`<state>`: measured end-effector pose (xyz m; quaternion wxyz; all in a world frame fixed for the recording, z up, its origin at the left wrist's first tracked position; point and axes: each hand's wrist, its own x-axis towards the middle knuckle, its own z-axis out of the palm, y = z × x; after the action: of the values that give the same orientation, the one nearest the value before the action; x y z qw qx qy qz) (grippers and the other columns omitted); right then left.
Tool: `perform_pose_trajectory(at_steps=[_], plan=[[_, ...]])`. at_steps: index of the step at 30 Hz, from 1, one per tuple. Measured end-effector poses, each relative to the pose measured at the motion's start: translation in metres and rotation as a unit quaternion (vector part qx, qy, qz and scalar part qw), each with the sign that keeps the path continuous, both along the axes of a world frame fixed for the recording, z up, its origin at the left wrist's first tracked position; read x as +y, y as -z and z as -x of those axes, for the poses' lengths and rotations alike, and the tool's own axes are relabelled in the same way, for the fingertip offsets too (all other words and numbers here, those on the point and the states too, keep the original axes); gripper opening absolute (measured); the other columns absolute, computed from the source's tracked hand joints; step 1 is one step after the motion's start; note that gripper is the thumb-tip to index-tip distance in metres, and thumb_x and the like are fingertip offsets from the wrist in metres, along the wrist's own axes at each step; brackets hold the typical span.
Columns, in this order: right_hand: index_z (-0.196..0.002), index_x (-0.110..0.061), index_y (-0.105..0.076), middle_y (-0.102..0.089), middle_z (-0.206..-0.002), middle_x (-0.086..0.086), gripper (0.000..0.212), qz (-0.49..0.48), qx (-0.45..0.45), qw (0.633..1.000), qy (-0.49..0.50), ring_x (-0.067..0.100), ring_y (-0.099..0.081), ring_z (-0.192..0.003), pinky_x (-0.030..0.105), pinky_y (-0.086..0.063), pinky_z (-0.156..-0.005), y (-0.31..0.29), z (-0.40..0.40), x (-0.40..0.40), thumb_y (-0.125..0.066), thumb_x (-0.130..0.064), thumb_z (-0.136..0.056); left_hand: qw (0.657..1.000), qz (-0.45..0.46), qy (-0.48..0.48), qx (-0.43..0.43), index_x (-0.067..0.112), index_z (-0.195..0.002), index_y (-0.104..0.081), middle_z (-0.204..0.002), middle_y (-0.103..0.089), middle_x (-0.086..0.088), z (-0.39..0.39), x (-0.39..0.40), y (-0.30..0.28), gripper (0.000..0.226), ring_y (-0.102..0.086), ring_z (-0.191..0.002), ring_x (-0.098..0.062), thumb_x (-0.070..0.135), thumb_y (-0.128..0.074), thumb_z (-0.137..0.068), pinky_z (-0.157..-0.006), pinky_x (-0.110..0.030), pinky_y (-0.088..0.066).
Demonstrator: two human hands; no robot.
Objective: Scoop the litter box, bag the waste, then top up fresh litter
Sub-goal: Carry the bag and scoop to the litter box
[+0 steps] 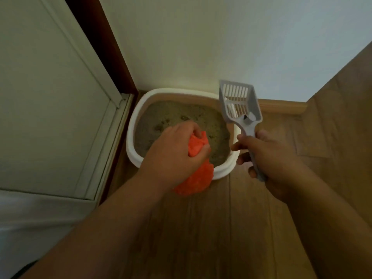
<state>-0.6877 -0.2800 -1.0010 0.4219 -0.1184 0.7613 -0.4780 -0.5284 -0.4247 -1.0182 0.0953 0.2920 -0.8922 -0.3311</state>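
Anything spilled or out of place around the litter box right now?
Nothing stands out. The litter box sits level in the corner, and no litter shows on the floor. The left hand grips the orange bag; the right hand holds the empty scoop.

Matt grey plastic scoop (239, 103), crinkled orange plastic bag (193, 178), grainy litter (181, 117), wood-grain floor (201, 228).

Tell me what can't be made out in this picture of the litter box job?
Head view only:
- Orange bag: its contents, if any; the left hand grips it bunched.
- Litter box: near rim partly covered by that hand and bag.
- Scoop: handle partly hidden in the right hand.
- Litter: too dim and blurry to tell clumps.
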Motion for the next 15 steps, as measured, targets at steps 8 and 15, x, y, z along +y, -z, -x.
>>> perform_pose_trajectory(at_steps=[8,15], plan=[[-0.116,-0.027,-0.062,-0.076,-0.1,0.002,0.032,0.051,-0.036,0.997,-0.048,0.01,-0.067,-0.071,0.023,-0.043,-0.047,0.002,-0.012,-0.013,-0.073,-0.04,-0.089,0.997,-0.056,0.028,0.05,0.041,-0.129,-0.041,-0.13,-0.047,0.02,0.008,0.009,-0.007,0.066,-0.05,-0.118,-0.004,0.058,-0.08,-0.078,-0.099,-0.034,-0.053],[-0.119,-0.019,-0.059,-0.069,-0.077,-0.012,0.039,0.103,-0.022,0.994,-0.032,-0.005,-0.062,-0.049,0.013,-0.044,-0.041,-0.005,-0.008,-0.022,-0.079,-0.022,-0.085,0.993,-0.084,0.054,0.069,0.046,-0.139,-0.027,-0.146,-0.034,0.021,0.012,0.01,-0.012,0.1,-0.047,-0.132,-0.009,0.056,-0.091,-0.064,-0.103,-0.045,-0.055]])
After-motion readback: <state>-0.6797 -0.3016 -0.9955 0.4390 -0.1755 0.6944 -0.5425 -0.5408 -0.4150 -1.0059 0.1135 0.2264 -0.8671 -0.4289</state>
